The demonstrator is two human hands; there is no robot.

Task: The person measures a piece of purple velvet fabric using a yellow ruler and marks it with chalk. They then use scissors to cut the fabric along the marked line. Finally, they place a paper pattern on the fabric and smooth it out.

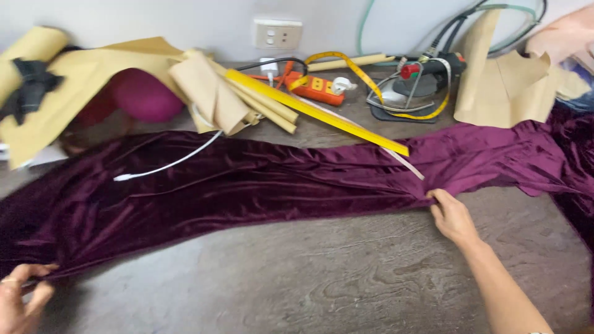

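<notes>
A long strip of dark purple velvet fabric (260,185) lies stretched across the grey wooden table (346,278) from left to right. My left hand (21,297) pinches the fabric's near edge at the bottom left corner. My right hand (451,216) grips the same near edge further right, fingers curled onto the cloth.
A yellow ruler (315,111) rests on the fabric's far side, with brown paper pattern pieces (210,93) behind it. A white cable (167,164) crosses the cloth. An orange power strip (315,89), a yellow tape measure (365,77), and an iron (414,86) sit by the wall.
</notes>
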